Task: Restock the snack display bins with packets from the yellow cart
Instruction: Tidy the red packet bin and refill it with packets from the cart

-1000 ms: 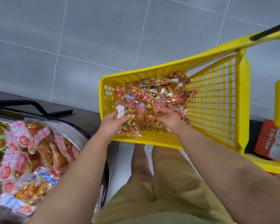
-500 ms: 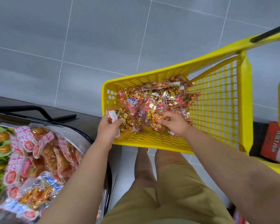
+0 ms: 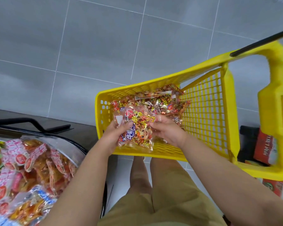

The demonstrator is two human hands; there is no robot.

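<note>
**Packet lifted at the cart's near edge**

Both hands have risen since half a second ago, bringing a clear plastic snack packet printed in red, gold and blue up off the pile and toward the near rim of the yellow perforated plastic cart basket. The left hand grips the packet's left edge, fingers curled over its front and thumb hidden behind it. The right hand pinches the packet's upper right side between thumb and fingers. The packet is held between the two hands, above the basket's near wall, its printed face turned up to the camera. Its long axis runs from the basket's interior toward the person, tilted slightly leftward at the far end, with the blue-lettered label and cartoon face at the near end.

Beyond the hands, a heap of similar glossy packets lies in the basket's far left corner. A black handle bar crosses the cart's top right. To the left, a display bin with a curved clear plastic front holds red-and-white wrapped snacks, well apart from the held packet. Grey floor tiles fill the background; tan shorts show below.
</note>
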